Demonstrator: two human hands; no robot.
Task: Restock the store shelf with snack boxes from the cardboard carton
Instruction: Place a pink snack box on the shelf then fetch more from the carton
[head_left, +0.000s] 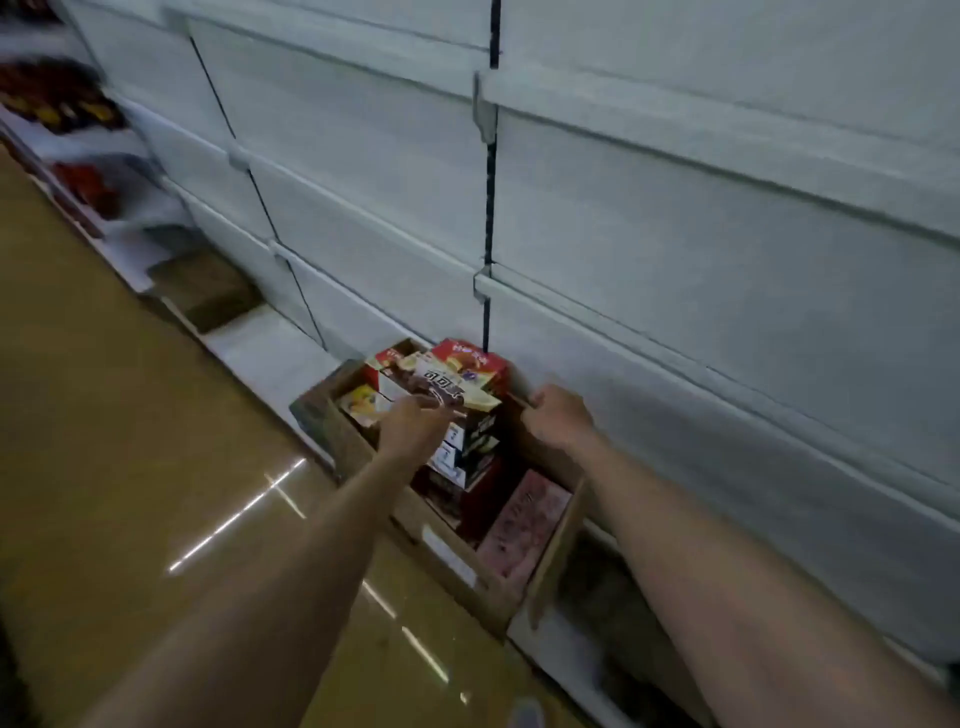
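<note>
An open cardboard carton (451, 564) stands at the foot of the white shelving, partly on the lowest shelf. It holds several snack boxes: a dark chocolate box (451, 385) on top of a stack, a red box (470, 357) behind it, a yellow one (361, 404) at the left and a pink one (524, 525) at the near end. My left hand (413, 423) reaches in, its fingers stretched onto the dark top box. My right hand (561, 415) grips the carton's far edge with curled fingers.
The white shelves (675, 260) above the carton are bare. A second brown carton (208, 291) sits on the lowest shelf further left, and stocked red and dark goods (62, 104) fill the shelves at far left. The glossy tan floor (130, 415) lies to the left.
</note>
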